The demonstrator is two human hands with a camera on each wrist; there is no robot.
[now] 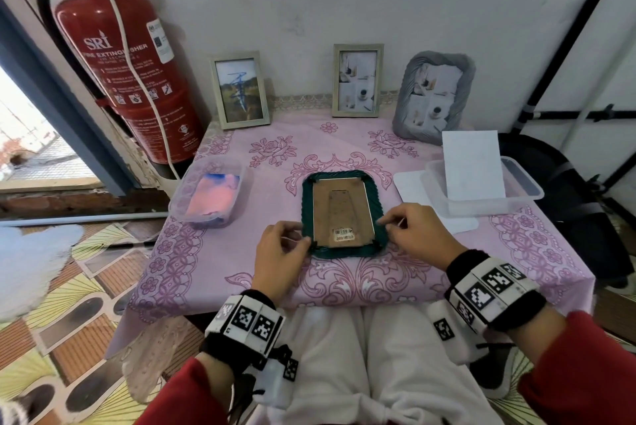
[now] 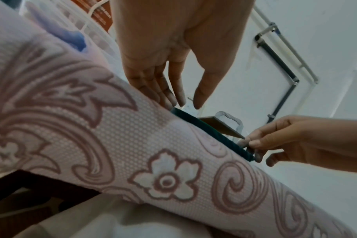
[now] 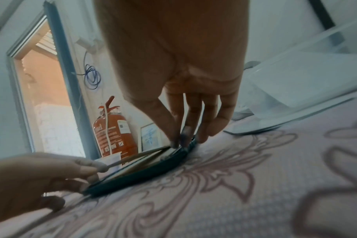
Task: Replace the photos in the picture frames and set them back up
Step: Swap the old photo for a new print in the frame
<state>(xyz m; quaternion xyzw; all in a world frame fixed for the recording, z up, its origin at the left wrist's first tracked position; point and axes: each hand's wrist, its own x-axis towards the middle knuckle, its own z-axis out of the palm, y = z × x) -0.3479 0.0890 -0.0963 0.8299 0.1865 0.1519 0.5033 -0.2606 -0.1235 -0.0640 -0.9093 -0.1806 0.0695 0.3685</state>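
Observation:
A dark green picture frame (image 1: 344,251) lies face down in the middle of the table, its brown backing board (image 1: 340,204) with a barcode sticker facing up. My left hand (image 1: 304,240) holds the frame's near left corner between thumb and fingers, as the right wrist view also shows (image 3: 92,169). My right hand (image 1: 387,223) pinches the frame's right edge near the front; thumb and forefinger meet on the green rim (image 3: 181,142). In the left wrist view the green frame (image 2: 204,124) runs between both hands, and the board's stand flap (image 2: 220,127) sticks up a little.
Three frames stand along the back wall: a silver one with a pylon photo (image 1: 241,91), a silver one (image 1: 358,80) and a grey one (image 1: 433,98). A clear tub of coloured prints (image 1: 210,194) sits left, a clear tub with a white sheet (image 1: 481,184) right. A fire extinguisher (image 1: 127,63) hangs far left.

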